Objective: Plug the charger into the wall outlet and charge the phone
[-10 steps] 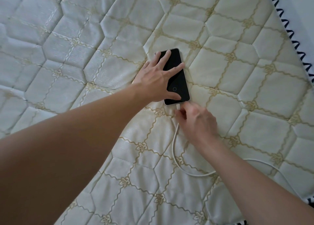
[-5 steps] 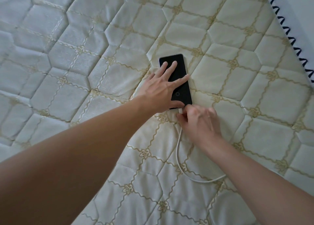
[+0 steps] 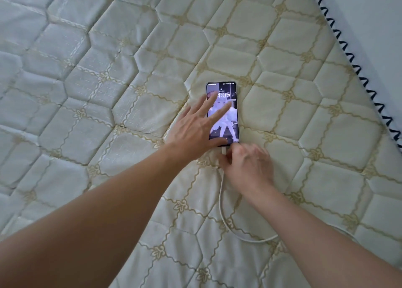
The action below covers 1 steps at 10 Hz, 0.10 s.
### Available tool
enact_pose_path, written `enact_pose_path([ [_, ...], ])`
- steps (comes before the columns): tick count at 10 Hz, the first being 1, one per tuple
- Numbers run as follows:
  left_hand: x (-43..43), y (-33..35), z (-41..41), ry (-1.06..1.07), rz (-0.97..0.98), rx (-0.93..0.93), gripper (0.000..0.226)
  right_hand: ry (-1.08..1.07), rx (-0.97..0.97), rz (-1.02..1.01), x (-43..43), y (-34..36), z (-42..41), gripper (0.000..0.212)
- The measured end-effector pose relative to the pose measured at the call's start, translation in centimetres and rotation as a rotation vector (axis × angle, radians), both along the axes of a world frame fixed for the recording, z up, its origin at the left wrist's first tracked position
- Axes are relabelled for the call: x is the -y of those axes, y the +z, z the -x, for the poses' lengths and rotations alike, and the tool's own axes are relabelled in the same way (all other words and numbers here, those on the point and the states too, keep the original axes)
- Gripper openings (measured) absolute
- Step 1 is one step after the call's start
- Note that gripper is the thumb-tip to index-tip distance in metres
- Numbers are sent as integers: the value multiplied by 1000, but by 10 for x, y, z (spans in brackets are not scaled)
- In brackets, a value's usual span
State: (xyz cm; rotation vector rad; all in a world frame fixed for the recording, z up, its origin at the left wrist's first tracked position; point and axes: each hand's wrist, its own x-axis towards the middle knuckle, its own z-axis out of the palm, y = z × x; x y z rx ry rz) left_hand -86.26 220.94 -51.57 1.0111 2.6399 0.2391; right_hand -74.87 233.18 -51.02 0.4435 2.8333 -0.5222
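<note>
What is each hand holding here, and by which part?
Right hand pinches the white cable at its plug end. Left hand grips nothing; it lies flat on the phone.

A slim rectangular smartphone with a pale frame (image 3: 226,122) lies flat, face up, on the quilted surface, its long axis running away from the viewer. Its screen is lit, showing a lock screen with clock digits near the top and a pale figure on a purple ground. A white round charging cable (image 3: 221,202) enters the phone's near short edge through a white plug, then curves toward the viewer and off to the right.
</note>
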Motion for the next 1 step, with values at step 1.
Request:
enact_pose_path([
  [1, 14, 5, -15, 167, -23, -33, 84, 10, 15, -36, -5, 3, 0, 35],
])
